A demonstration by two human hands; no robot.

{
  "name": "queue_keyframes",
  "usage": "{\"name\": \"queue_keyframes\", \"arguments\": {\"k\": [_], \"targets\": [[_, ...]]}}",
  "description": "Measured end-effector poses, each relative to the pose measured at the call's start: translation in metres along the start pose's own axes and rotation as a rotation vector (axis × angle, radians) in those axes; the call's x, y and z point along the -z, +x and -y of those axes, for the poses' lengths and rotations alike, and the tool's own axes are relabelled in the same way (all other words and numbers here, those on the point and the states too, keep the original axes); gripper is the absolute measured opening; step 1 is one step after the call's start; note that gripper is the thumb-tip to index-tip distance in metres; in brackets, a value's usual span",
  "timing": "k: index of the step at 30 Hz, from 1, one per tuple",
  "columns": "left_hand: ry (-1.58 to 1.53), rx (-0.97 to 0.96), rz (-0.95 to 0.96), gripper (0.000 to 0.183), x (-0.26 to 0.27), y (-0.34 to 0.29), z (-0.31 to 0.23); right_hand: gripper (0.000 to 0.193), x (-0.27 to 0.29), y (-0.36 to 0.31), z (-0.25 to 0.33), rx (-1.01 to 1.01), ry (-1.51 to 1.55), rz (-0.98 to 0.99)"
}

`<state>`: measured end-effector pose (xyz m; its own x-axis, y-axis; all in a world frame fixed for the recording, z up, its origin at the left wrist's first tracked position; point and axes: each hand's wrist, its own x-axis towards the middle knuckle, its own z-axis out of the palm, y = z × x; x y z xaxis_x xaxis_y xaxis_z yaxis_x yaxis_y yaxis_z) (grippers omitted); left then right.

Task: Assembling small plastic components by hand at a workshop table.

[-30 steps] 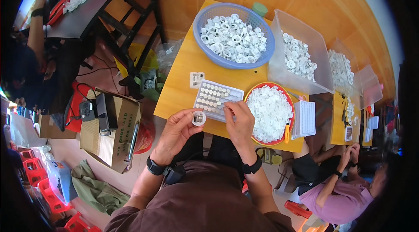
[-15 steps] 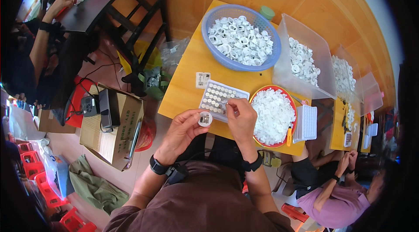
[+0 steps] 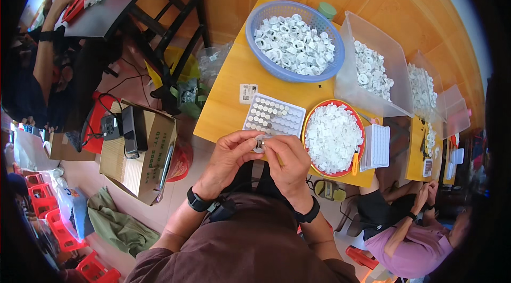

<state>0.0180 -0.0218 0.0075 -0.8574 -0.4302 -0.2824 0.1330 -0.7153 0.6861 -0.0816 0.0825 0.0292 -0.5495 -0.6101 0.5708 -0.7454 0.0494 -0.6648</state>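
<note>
My left hand (image 3: 224, 156) is closed, its thumb and fingers pinching a small round white plastic part (image 3: 259, 144) with metal inside. Against that part, from the right, come the bunched fingertips of my right hand (image 3: 290, 161); whatever they grip is hidden. Both hands are held just in front of a pale compartmented tray (image 3: 288, 122) on the wooden table. Small round whitish pieces (image 3: 261, 115) fill much of the tray's left side. To the right of my right hand stands a red bowl (image 3: 341, 173) heaped with small white translucent plastic pieces.
A blue basket (image 3: 298, 76) and a clear plastic box (image 3: 396, 59), both holding white parts, stand farther back. An orange-handled tool (image 3: 355, 162) leans at the bowl, beside stacked white trays (image 3: 377, 147). A cardboard box (image 3: 151, 147) is at left. Co-workers sit at both sides.
My right hand has left the tray and moved left and nearer to me, meeting the round part in my left hand. My left hand has shifted slightly right.
</note>
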Motion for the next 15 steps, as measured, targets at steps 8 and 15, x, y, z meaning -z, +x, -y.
{"name": "queue_keyframes", "arguments": {"k": [8,15], "targets": [[0.046,-0.024,-0.011,0.021,0.000,-0.001,0.002,0.018,-0.002,-0.007,-0.004,0.118,-0.071,0.018],[0.046,-0.008,-0.032,0.021,-0.002,-0.004,0.003,0.025,0.000,-0.009,-0.005,0.141,-0.055,0.061]]}}
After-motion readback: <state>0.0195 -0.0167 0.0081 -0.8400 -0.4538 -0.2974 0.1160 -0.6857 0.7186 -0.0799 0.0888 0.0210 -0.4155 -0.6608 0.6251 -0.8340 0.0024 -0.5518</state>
